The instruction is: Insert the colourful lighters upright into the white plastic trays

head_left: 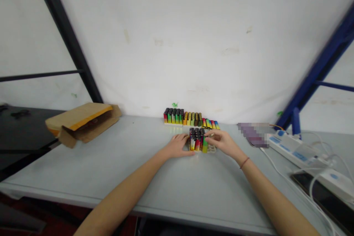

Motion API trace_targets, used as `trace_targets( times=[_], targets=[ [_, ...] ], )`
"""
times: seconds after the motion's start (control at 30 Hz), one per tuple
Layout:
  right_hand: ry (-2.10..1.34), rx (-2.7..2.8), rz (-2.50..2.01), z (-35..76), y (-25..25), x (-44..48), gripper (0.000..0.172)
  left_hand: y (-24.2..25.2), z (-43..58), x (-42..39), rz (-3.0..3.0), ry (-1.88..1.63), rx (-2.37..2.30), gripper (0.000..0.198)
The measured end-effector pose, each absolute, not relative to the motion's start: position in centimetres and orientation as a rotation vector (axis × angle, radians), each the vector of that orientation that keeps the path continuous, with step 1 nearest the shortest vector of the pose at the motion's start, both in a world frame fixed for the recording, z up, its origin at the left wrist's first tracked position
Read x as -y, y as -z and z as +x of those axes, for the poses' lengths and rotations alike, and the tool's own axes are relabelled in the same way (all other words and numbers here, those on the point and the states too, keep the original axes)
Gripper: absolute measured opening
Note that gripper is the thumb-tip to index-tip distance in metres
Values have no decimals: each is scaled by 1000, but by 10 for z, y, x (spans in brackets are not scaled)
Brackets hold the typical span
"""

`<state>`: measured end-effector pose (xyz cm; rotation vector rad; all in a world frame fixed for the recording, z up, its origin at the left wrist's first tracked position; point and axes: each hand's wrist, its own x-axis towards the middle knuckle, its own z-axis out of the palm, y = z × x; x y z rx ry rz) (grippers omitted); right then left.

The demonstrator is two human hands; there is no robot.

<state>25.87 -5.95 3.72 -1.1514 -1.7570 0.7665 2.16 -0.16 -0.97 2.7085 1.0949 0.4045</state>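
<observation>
A pale lighter tray (pixel 211 150) with round slots stands on the table, its left part filled with upright black-topped lighters (pixel 197 142) in several colours. Around the tray's left end is my left hand (pixel 178 146), thumb along the front and fingers at the back. My right hand (pixel 221 142) pinches a green-and-yellow lighter (pixel 205 146) upright at the front of the tray; whether its base sits in a slot I cannot tell. Bare slots show at the tray's right end, partly under my right hand.
Behind stand a full tray of black-topped lighters (pixel 173 116), a group of yellow-topped ones (pixel 193 118) and several lying lighters (pixel 210 123). An open cardboard box (pixel 83 120) lies left. Right are a power strip (pixel 290 151), cables, a purple item (pixel 256 136) and a dark phone (pixel 323 199).
</observation>
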Motion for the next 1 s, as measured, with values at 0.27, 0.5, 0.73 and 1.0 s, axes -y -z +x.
trace_targets(
  times=[0.27,0.5,0.73,1.0],
  targets=[
    [-752,1764,-1150,259,-36,59,29,10,22,2,2714,-400,-1103,85],
    [-664,1869,-1095,263,-36,58,21,8,21,2,2712,-387,-1102,84],
    [-584,2018,-1103,263,-42,60,22,11,21,0,2705,-432,-1076,83],
    [-63,1968,-1766,305,-19,39,28,10,21,0,2719,-383,-1093,86]
  ],
)
